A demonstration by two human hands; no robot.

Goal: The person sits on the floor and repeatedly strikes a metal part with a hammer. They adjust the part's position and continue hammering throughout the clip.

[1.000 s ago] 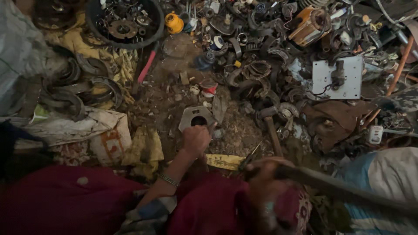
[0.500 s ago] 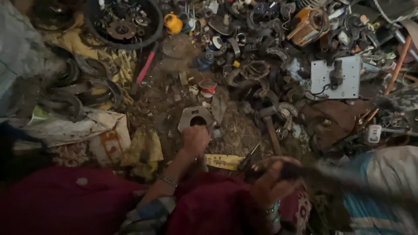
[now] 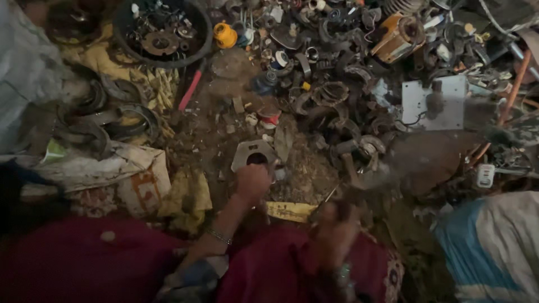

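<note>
The left hand (image 3: 252, 182) was closed on a stiff, seemingly heavy grey metal plate (image 3: 251, 154), best gripped by its edge, while the blurred right hand's (image 3: 336, 230) state could not be told.

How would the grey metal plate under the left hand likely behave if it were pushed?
The plate looks like stiff metal, so probably rigid and heavy for its size. Lying flat on gritty ground, it would likely scrape, not roll. The left hand rests at its edge.

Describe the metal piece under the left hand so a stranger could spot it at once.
Start at the round black tub of parts at top left, then drop to the bare dirt patch below it. The left hand rests on a pale grey metal plate there. Unlike the dark scrap rings nearby, it is flat, light-coloured, with a dark hole.
</note>
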